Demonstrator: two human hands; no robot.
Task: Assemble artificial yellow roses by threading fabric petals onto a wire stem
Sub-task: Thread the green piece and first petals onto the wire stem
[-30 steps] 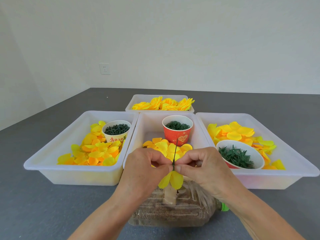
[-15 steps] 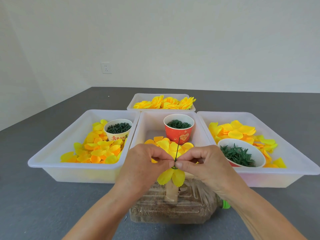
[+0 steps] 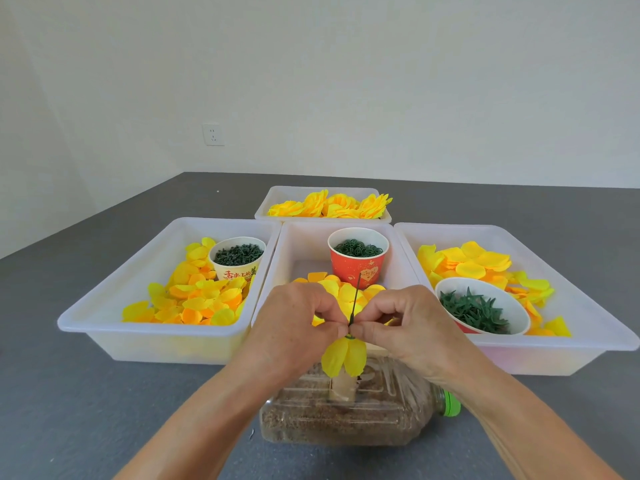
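A thin dark wire stem [image 3: 354,300] stands upright between my two hands. My left hand [image 3: 294,323] and my right hand [image 3: 405,323] meet at the stem, thumbs and forefingers pinching it from either side. Right below the fingertips a small green ring [image 3: 349,337] sits on the stem. Yellow fabric petals [image 3: 343,355] hang under the ring, above a wooden post [image 3: 341,388] that rises from a clear plastic bottle [image 3: 339,417] lying on its side. More loose yellow petals [image 3: 349,292] lie in the middle white tray [image 3: 294,244] behind my hands.
Left tray [image 3: 114,306] holds petals and a cup of green pieces [image 3: 237,259]. A red cup of green rings [image 3: 358,256] stands in the middle tray. Right tray [image 3: 588,323] holds petals and a bowl of green leaves [image 3: 481,310]. Far tray [image 3: 277,199] holds finished roses [image 3: 332,206].
More of the wire stem shows above my fingertips than before; the pinch sits lower on it, close to the petals. The camera view has shifted slightly.
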